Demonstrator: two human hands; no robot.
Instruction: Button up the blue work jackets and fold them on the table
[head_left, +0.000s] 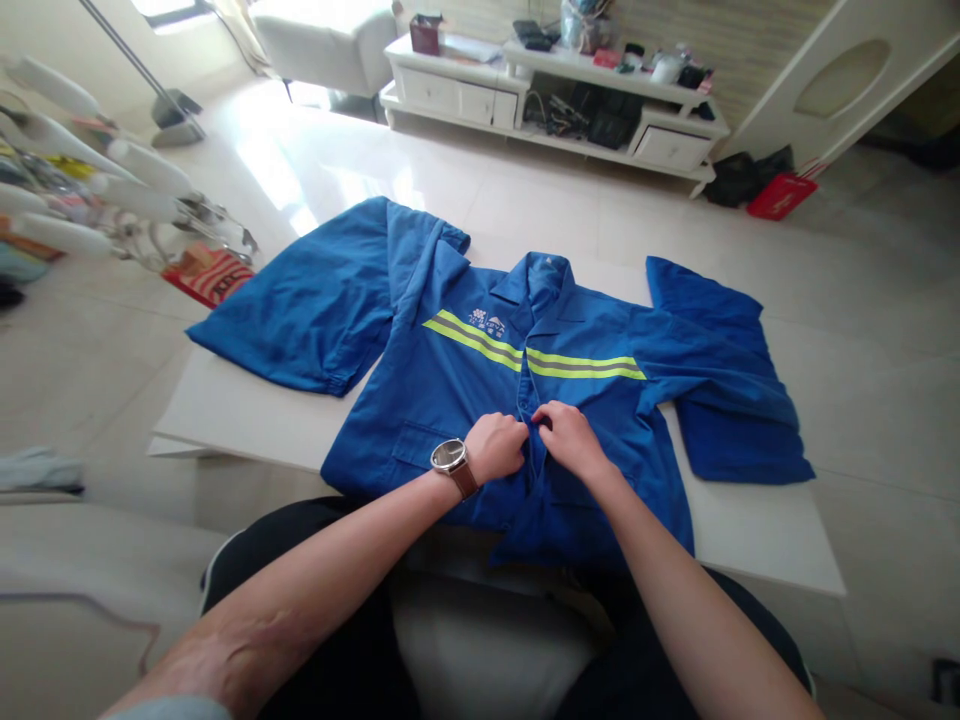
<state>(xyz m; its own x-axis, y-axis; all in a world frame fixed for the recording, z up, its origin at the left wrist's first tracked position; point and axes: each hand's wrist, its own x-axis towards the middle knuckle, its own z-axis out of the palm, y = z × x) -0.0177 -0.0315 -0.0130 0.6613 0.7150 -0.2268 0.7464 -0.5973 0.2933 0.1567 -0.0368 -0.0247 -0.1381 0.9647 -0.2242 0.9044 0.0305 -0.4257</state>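
A blue work jacket (465,380) with yellow-green reflective stripes lies front side up, its collar at the far side. Its two front edges meet near the middle. My left hand (496,447), with a watch (450,456) at the wrist, is closed on the front edge below the stripe. Just right of it, my right hand (568,436) pinches the other front edge, fingers bent. More folded blue cloth (739,400) lies under the sleeve on the right. Another blue piece (322,290) spreads out at the left, partly by the jacket's sleeve.
The white table (247,400) bears the clothes, close above my knees. A rack with white rolls (154,165) and a red bag (206,275) stand at the left. Beyond the floor are a white cabinet (457,95) and a red box (781,196).
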